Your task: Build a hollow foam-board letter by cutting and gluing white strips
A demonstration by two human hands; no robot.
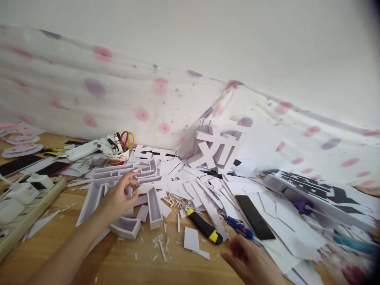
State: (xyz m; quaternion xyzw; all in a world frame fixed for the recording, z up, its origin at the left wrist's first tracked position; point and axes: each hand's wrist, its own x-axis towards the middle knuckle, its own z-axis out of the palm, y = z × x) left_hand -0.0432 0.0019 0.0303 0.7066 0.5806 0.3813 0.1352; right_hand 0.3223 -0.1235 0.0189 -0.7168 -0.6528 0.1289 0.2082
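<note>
Foam letter frame (90,200) is best pinched gently by its wall, left hand (117,200) fingers (130,183) narrow on it, right hand (252,263) fingers (229,259) wide

The table (124,261) is smooth, faintly glossy wood. The white letter pieces (154,205) and paper scraps (208,194) look matt, like card. The utility knife (204,226) is black and yellow plastic, the phone (255,217) glossy black glass. The spotted cloth (118,95) looks thin and soft.
</note>
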